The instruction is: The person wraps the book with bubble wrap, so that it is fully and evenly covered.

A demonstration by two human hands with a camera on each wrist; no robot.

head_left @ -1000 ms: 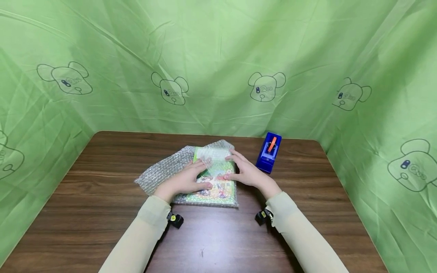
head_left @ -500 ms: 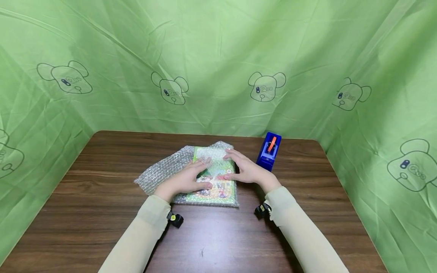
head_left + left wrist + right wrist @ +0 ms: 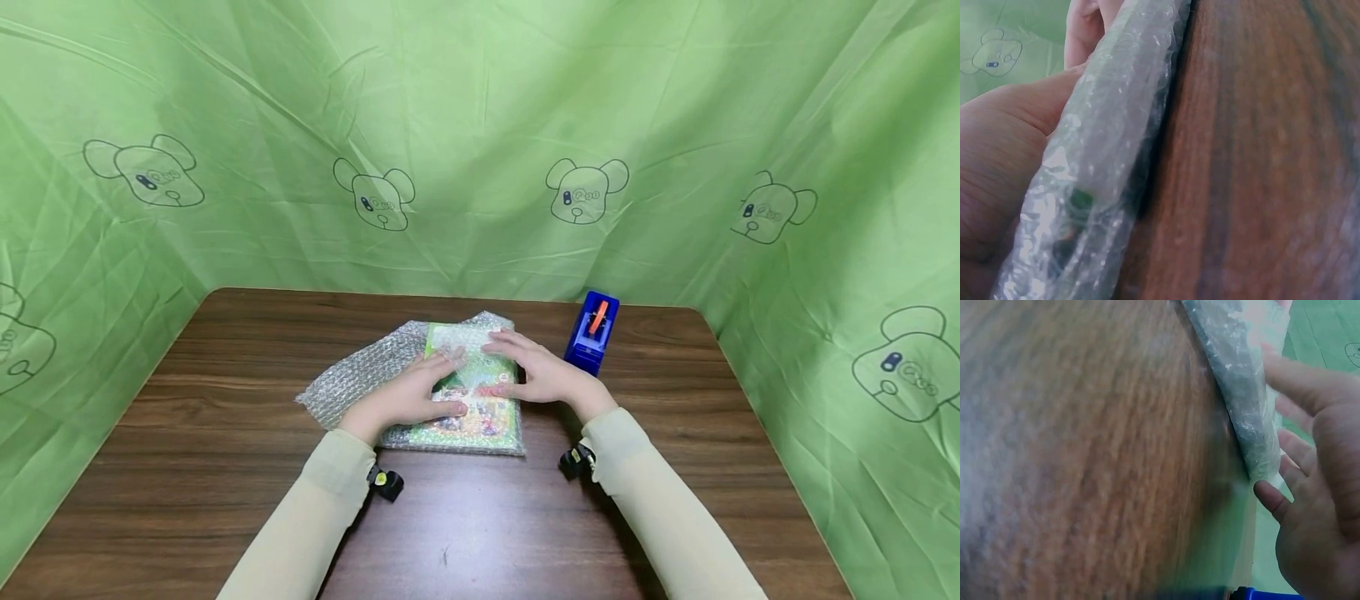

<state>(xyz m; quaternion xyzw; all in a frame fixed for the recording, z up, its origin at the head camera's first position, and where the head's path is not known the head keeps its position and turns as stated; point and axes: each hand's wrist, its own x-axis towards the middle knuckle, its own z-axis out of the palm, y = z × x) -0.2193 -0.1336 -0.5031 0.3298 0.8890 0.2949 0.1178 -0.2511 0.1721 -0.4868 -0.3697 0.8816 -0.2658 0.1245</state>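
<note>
A book (image 3: 483, 429) with a green, colourful cover lies on the table inside bubble wrap (image 3: 360, 371), whose loose part spreads out to the left. My left hand (image 3: 405, 396) rests over the left part of the cover, fingers extended and thumb across the front picture. On the opposite side, my right hand (image 3: 547, 375) lays its fingertips and thumb on the wrap near the right edge. Seen from the left wrist, the wrapped edge (image 3: 1110, 119) runs alongside the hand. In the right wrist view the little finger reaches down by the wrap's side (image 3: 1241, 394).
A blue tape dispenser (image 3: 585, 354) with an orange roll stands behind and right of my right hand. The brown wooden table (image 3: 225, 467) is enclosed at the back and sides by green cloth (image 3: 480, 108) printed with bear heads.
My right hand has slid slightly left over the wrap, and the wrap's raised back corner has settled a little lower. My left hand has stayed in place.
</note>
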